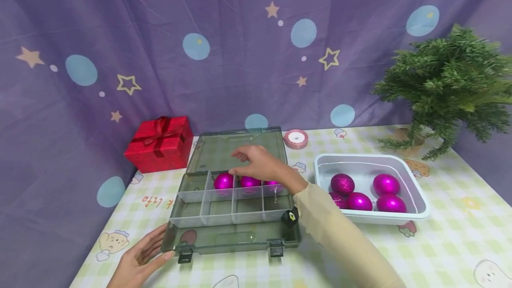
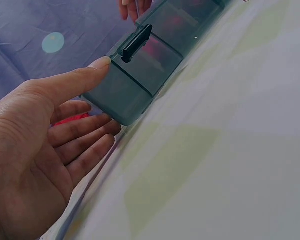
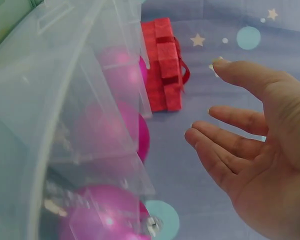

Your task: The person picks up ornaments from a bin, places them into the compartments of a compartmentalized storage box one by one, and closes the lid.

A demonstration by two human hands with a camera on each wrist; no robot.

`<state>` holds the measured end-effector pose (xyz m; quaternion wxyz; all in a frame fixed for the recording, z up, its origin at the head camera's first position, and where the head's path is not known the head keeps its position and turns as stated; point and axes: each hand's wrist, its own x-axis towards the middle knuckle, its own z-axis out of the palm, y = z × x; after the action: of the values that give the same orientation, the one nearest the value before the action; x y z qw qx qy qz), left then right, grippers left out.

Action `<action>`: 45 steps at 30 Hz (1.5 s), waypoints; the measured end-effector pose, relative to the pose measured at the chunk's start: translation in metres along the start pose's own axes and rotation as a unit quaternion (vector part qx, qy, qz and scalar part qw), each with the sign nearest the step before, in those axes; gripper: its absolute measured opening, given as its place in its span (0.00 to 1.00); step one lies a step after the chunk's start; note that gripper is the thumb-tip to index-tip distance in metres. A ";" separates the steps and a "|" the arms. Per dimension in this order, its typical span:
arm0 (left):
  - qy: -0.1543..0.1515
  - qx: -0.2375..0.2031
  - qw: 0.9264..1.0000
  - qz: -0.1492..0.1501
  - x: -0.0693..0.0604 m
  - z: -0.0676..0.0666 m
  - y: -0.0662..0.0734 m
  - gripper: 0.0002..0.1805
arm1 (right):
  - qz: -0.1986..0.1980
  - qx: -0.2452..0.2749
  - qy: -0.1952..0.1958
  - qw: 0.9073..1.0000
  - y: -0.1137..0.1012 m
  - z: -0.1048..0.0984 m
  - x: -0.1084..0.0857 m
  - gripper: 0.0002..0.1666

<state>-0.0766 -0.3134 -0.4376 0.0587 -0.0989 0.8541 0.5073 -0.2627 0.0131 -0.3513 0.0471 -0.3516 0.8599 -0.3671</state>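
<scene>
A translucent grey-green compartment box (image 1: 236,237) stands with its lid raised. Three shiny magenta Christmas balls, one of them a left ball (image 1: 223,182), sit in its back row of compartments. My right hand (image 1: 258,162) hovers above these balls with loosely bent fingers and nothing in them; the right wrist view shows a gap between the hand (image 3: 260,135) and the balls (image 3: 110,132). At the box's near left corner is my left hand (image 1: 140,257). Its thumb and fairly straight fingers (image 2: 85,130) lie against the corner, thumb at the front, fingers at the side.
To the right, a pale plastic tub (image 1: 420,208) holds several magenta balls, some glittery. A small artificial tree (image 1: 452,79) stands behind it. A red gift box (image 1: 160,146) is at the back left, and a pink ribbon roll (image 1: 296,139) lies behind the compartment box.
</scene>
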 end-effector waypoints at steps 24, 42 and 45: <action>0.011 0.013 1.000 0.013 0.000 -0.001 -0.004 0.44 | 0.012 -0.007 0.095 0.995 0.036 -0.065 -0.091 0.25; 0.013 0.007 1.000 0.024 0.001 0.001 -0.001 0.42 | 0.114 -0.014 0.127 0.985 0.079 -0.096 -0.179 0.26; 0.014 0.006 0.999 0.033 0.000 0.001 -0.001 0.42 | 0.119 -0.018 0.129 0.984 0.085 -0.097 -0.188 0.25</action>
<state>-0.0764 -0.3129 -0.4391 0.0306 -0.0778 0.8606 0.5024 -0.2031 0.2325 -0.3702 -0.0265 -0.1972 0.9008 -0.3859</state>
